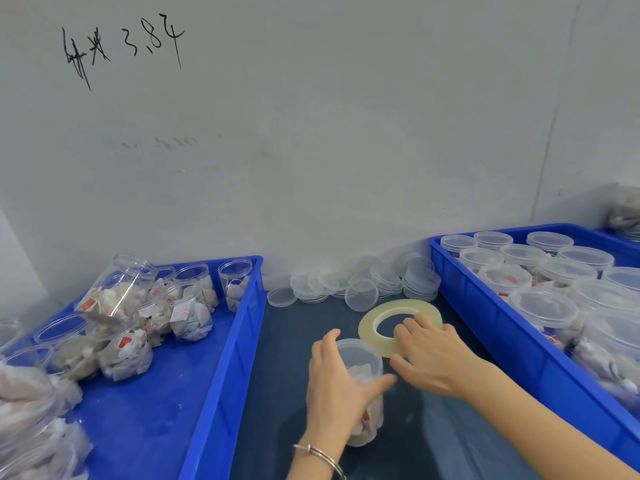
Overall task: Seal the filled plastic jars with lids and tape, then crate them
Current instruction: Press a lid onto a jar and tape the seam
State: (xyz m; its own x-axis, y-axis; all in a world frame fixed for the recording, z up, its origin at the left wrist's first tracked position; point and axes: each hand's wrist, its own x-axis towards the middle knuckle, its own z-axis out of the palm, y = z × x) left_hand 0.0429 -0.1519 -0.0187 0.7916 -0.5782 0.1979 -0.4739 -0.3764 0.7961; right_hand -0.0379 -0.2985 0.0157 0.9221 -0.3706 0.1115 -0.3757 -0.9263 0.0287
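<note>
A filled clear plastic jar (363, 368) with a lid on top stands on the dark table between two blue crates. My left hand (337, 382) grips the jar's side, thumb toward the right. My right hand (433, 355) rests on a flat roll of clear yellowish tape (372, 323) lying just behind the jar, fingers over the roll's near right edge. A heap of loose clear lids (360, 284) sits at the back of the table by the wall.
The blue crate on the left (228, 358) holds several open filled jars, some tipped over. On the right, another blue crate (485, 313) is packed with lidded jars. A white wall with black writing rises behind. A bracelet circles my left wrist.
</note>
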